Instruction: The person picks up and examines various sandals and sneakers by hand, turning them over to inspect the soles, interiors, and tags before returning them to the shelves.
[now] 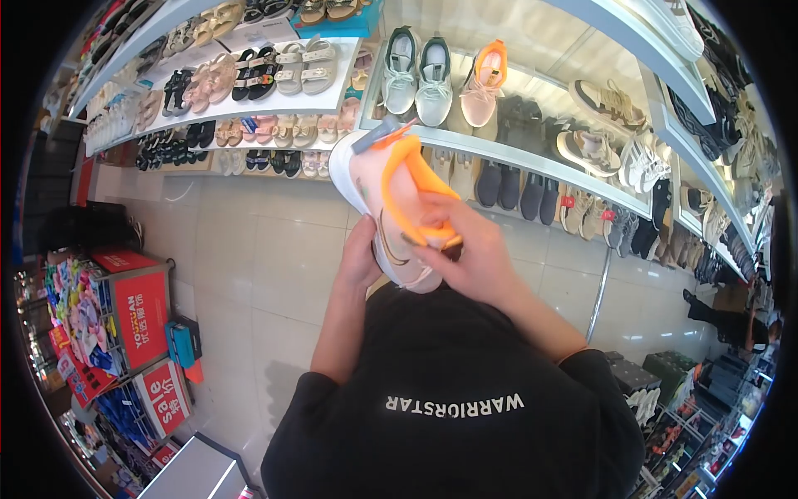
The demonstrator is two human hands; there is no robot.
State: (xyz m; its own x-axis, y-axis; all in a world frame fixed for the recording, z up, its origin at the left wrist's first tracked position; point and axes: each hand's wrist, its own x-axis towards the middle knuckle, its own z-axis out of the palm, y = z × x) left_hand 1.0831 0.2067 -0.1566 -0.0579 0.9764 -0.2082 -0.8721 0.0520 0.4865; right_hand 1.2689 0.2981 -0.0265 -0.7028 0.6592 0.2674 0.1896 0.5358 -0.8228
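Between my two hands is a pale pink sneaker with a white sole and a bright orange collar lining. It is tilted, its toe pointing down toward my chest. My left hand grips it along the sole, with part of the fingers hidden beneath the shoe. At the collar opening, my right hand has its fingers over the orange lining and its thumb on the outside. A similar pink sneaker with an orange collar stands on the glass shelf ahead, beside a pair of pale grey-green sneakers.
Shoe shelves run ahead and curve to the right, with rows of sneakers. Sandals fill a white shelf at upper left. Red sale bins stand at left, a white-topped stand at lower left. A person is at far right.
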